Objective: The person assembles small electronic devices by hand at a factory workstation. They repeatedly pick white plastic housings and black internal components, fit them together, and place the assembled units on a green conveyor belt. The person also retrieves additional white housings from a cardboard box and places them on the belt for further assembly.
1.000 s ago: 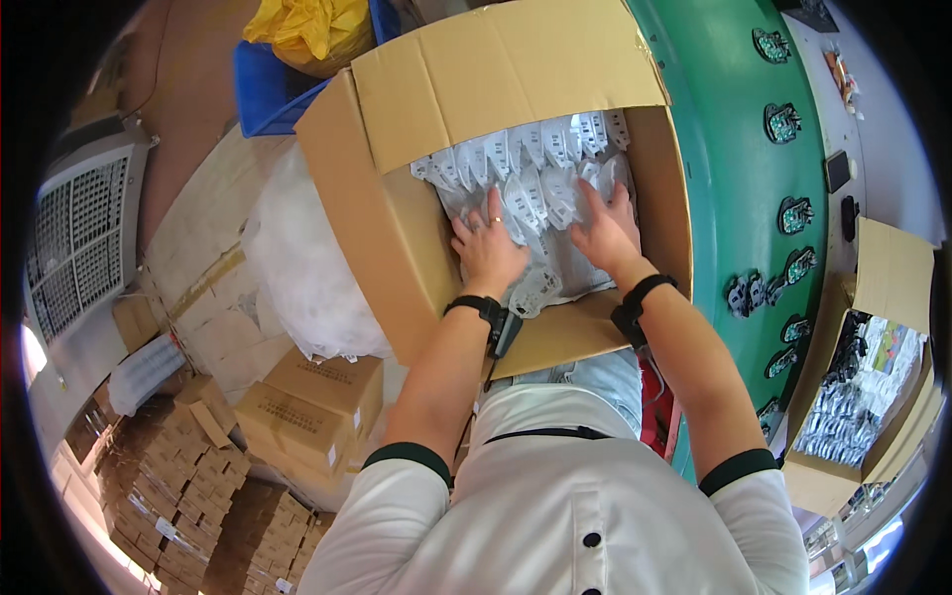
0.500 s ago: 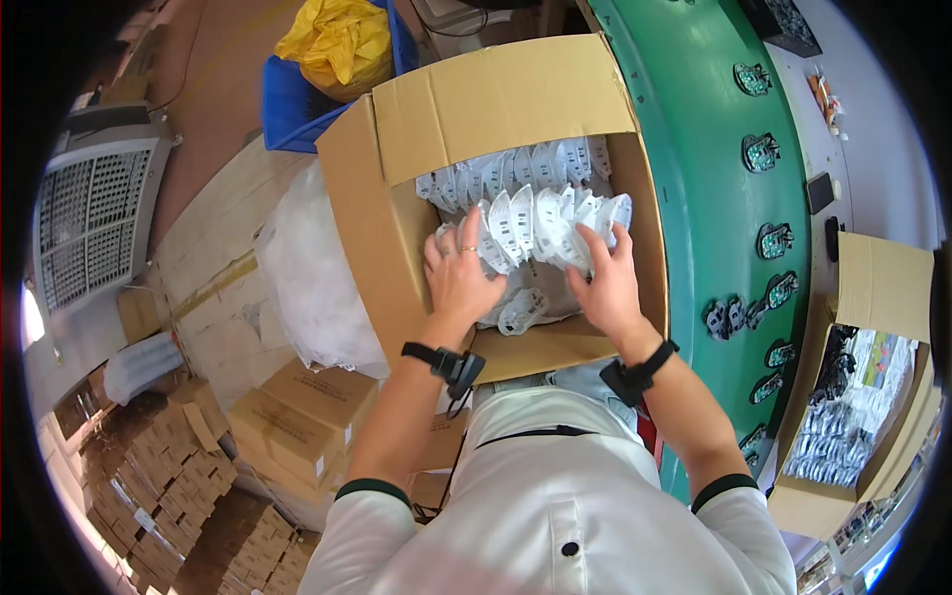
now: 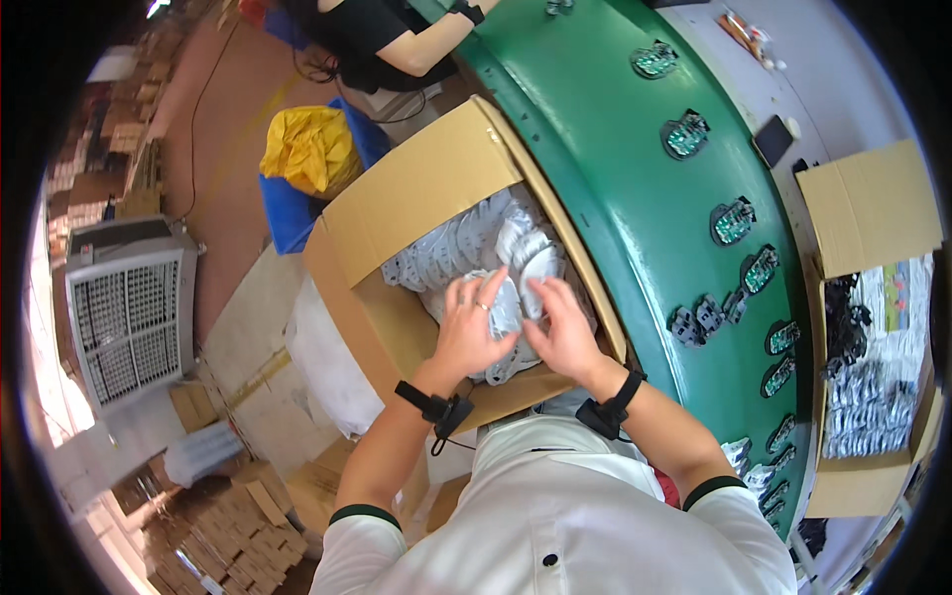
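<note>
Right inside the open cardboard box here, with left hand and right hand curved about white plastic shells between the two! Can't tell, in either grip, whether grasping or just touching. Close beside the green bench, dotted with circuit boards.

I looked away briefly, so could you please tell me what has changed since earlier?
The left hand and right hand have drawn closer together over the white plastic pieces; whether they grip any is unclear. The view turned, bringing in a co-worker's arm at the top. Both hands remain inside the cardboard box; the yellow bag stays in the blue bin.
</note>
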Tool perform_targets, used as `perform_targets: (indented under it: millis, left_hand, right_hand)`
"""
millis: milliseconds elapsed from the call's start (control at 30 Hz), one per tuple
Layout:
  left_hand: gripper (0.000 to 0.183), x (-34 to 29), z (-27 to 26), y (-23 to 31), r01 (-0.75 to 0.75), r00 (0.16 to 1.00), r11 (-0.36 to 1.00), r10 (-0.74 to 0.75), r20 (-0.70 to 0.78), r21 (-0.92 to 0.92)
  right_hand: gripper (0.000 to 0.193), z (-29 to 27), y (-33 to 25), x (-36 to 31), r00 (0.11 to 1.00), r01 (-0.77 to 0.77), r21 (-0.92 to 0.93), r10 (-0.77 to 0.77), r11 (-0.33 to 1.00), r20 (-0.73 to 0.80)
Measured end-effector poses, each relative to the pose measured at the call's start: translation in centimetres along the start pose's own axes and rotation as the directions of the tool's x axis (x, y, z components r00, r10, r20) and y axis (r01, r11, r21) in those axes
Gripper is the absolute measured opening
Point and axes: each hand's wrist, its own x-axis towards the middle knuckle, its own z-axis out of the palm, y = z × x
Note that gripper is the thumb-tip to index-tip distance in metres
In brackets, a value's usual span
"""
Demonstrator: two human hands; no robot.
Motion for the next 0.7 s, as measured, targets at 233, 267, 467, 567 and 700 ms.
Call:
perform_targets:
  millis: [233, 267, 467, 567, 700]
  left_hand:
    - [0.091, 4.3, -3.8, 8.2, -0.277, 0.958, 0.961, 0.273, -0.085, -0.028]
    - [0.094, 6.2, -4.0, 8.7, -0.338, 0.941, 0.940, 0.336, -0.038, -0.050]
    - [0.098, 20.4, 0.2, 10.4, -0.450, 0.893, 0.868, 0.433, 0.122, 0.209]
    - [0.100, 26.8, 3.3, 9.1, -0.507, 0.861, 0.747, 0.414, 0.296, 0.430]
    - [0.104, 31.3, 4.5, 7.1, -0.497, 0.865, 0.671, 0.336, 0.372, 0.550]
  right_hand:
    - [0.054, -7.9, -4.9, -2.2, 0.977, 0.090, 0.195, -0.048, 0.977, -0.208]
    - [0.056, -8.0, -3.5, -2.8, 0.957, 0.046, 0.348, 0.058, 0.936, -0.284]
    - [0.057, -11.7, 3.2, 0.7, 0.785, -0.110, 0.309, 0.274, 0.945, -0.556]
    - [0.055, -11.2, 8.2, 3.9, 0.749, -0.220, 0.030, 0.189, 0.975, -0.635]
    - [0.052, -11.5, 6.4, 9.5, 0.759, -0.215, 0.197, 0.291, 0.957, -0.583]
